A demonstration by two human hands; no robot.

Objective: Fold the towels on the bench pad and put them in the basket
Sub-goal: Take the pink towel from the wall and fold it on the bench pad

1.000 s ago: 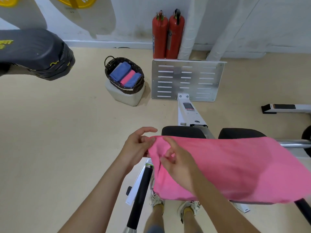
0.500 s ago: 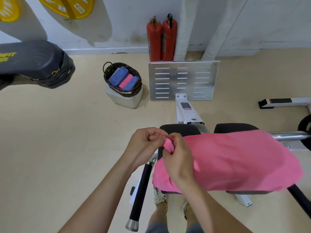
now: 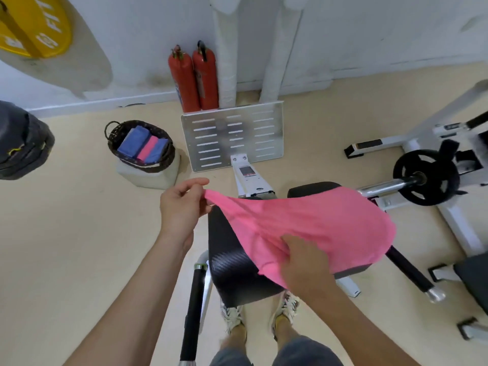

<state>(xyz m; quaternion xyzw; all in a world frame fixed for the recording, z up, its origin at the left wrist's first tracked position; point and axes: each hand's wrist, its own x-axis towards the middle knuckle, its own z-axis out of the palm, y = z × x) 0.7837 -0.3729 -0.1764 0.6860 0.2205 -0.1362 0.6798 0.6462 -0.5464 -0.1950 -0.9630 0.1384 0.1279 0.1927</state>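
At the left fingertips (image 3: 202, 182): corner of the pink towel (image 3: 317, 220), pinched by the left hand (image 3: 182, 207) and raised off the bench pad (image 3: 229, 260).
Right hand (image 3: 306, 262): fingers curled into the towel's near edge, low over the pad.
Change: the hands met at one corner half a second ago; now they are apart, with the cloth taut between them.
Meaning: the edge is likely being spread for a first fold; none is made yet.
Towel: thin, limp, sagging.
Pad: black, textured, rounded.
Basket (image 3: 113, 146): dark wicker, well beyond the left fingers, holding folded blue and pink towels (image 3: 142, 146).
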